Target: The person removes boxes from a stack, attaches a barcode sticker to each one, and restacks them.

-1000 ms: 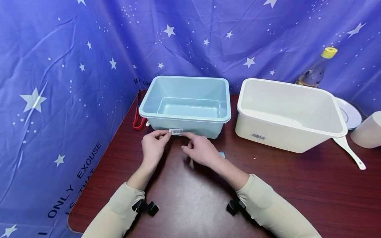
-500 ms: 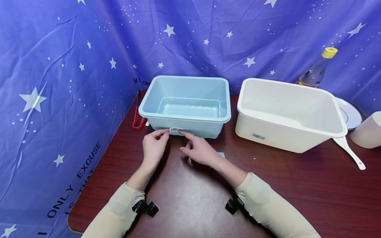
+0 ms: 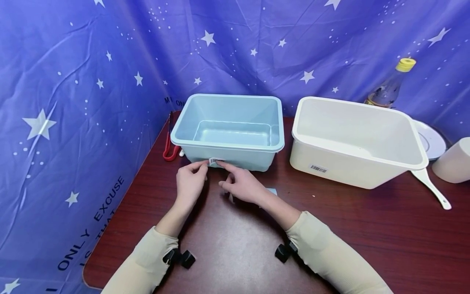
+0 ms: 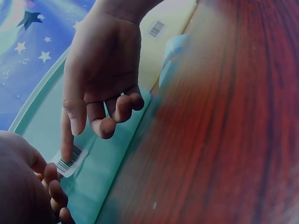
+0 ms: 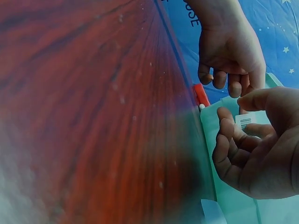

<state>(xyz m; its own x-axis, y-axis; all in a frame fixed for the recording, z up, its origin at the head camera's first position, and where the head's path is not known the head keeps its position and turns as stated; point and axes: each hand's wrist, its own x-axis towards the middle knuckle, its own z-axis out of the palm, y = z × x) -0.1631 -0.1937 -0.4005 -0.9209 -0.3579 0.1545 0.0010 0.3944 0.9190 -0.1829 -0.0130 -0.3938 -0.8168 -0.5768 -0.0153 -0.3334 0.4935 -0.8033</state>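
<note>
A white barcode sticker (image 3: 213,161) is at the front wall of the light blue plastic bin (image 3: 235,145). My left hand (image 3: 190,181) pinches the sticker's left end between thumb and index finger. With its index finger extended, my right hand (image 3: 244,184) presses on the sticker's right part; its other fingers are loosely bent. In the left wrist view the right fingertip covers part of the barcode (image 4: 70,161), and a sticker edge stands away from the wall. The right wrist view shows the sticker (image 5: 244,122) between both hands.
To the right stands a cream bin (image 3: 330,163) with its own barcode label (image 3: 318,168). Behind it are a yellow-capped bottle (image 3: 385,90), a plate (image 3: 430,141) and a cup (image 3: 455,163). A white handle (image 3: 431,190), red-handled tongs (image 3: 169,151) and a light blue scrap (image 3: 272,191) lie on the table.
My right index finger has slid left along the sticker, covering more of it. The sticker first bowed, and less of its barcode shows now. My left hand has stayed nearly still.
</note>
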